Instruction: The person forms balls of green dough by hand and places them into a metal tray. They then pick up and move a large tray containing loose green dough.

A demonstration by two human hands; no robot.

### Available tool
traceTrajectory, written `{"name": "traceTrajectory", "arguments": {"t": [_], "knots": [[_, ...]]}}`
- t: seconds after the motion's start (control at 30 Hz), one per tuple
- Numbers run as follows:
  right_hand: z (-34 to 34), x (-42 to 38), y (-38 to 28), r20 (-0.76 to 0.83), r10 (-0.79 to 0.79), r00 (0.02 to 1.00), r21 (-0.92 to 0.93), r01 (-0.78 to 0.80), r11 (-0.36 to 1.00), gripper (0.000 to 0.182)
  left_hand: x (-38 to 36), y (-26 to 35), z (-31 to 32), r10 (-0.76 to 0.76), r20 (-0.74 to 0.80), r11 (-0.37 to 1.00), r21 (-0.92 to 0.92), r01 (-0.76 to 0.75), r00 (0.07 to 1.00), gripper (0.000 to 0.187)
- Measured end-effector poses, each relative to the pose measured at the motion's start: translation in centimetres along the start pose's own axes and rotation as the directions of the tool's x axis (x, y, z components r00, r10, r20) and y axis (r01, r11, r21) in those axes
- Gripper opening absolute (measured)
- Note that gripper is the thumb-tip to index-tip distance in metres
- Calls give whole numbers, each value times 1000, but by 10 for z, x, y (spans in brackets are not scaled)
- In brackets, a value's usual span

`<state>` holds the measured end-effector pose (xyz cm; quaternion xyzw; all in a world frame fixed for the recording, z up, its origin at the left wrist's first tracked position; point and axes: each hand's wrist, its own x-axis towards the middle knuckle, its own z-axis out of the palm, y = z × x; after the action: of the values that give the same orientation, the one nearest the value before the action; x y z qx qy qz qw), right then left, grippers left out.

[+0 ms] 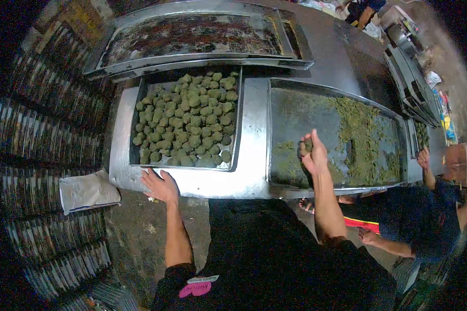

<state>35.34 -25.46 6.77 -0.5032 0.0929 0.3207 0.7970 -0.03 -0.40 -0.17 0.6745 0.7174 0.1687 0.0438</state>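
My right hand (315, 154) is over the near left part of a metal tray (302, 110), its fingers curled round a lump of green dough (308, 144). Loose, crumbly green dough (366, 137) is spread over the right side of that tray. To the left, a second tray (236, 124) holds a heap of rolled green dough balls (192, 116). My left hand (161, 185) lies with fingers spread at the table's front edge, fingertips close to the near rim of the ball tray.
A large, stained baking tray (192, 36) stands at the back of the metal table (254, 129). Tray racks (46, 135) line the left, with a white sack (88, 192) beside them. A co-worker (420, 217) is at the right, one hand near another tray of dough.
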Motion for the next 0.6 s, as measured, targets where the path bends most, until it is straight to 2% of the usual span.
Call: {"name": "traceTrajectory", "arguments": {"t": [0.03,0.07,0.13,0.17,0.2,0.27,0.3,0.37,0.4,0.47,0.5,0.6], "knots": [[-1,2,4,26,23,999,-74,-21,997,36,1,-2,2,-2,-1,1000,2,2,1000,51],[-3,3,5,26,22,999,-67,-20,998,36,1,-2,3,3,-4,1000,4,-3,1000,51],[6,-5,0,-5,35,999,-262,-35,964,38,2,-4,3,1,22,1000,30,-2,1000,52],[12,-10,-2,-52,-10,999,-375,-10,927,38,2,-4,3,4,18,999,33,-5,1000,52],[10,-14,-6,-52,-7,999,-371,-13,929,38,1,-5,2,4,21,1000,22,-5,1000,53],[4,-19,-16,96,-27,995,-578,78,812,32,-1,-5,3,2,23,1000,11,-2,1000,54],[9,-27,-22,97,-28,995,-578,79,812,32,0,-6,3,4,25,1000,7,-4,1000,54],[20,-44,-34,128,-53,990,-388,99,916,28,0,-6,5,6,24,1000,-4,-5,1000,54],[7,-35,-33,134,-57,989,-387,105,916,28,0,-7,7,10,17,1000,3,-10,1000,54],[-28,-12,-28,157,47,987,-116,-29,993,32,0,-10,9,15,6,1000,11,-15,1000,54],[-23,-15,-32,118,92,989,-45,-88,995,33,0,-10,9,21,4,1000,21,-21,1000,54],[-31,-3,-24,194,90,977,-119,-67,991,33,0,-9,8,25,6,999,32,-26,1000,54]]}}
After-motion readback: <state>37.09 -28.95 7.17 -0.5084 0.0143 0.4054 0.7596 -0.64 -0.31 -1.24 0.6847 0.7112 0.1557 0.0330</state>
